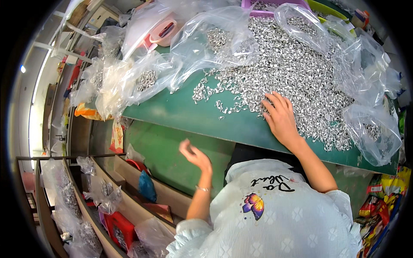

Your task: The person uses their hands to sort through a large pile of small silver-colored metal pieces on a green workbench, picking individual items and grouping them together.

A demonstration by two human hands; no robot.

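Observation:
My right hand lies on the near edge of a large heap of small, curved, silvery metal pieces. Its fingers are spread and touch the pieces; nothing is gripped that I can see. My left hand is in the air, short of the table's front edge and over the green floor. Its bent fingers are smeared by motion, so whether they hold anything cannot be made out. A thin bracelet circles that wrist. Loose pieces trail off the heap's left side on the green table.
Clear plastic bags, some with metal pieces, lie left and right of the heap. A pink bowl and a purple bin stand at the back. Wooden compartments at lower left hold bags and a red container. Colourful packages sit lower right.

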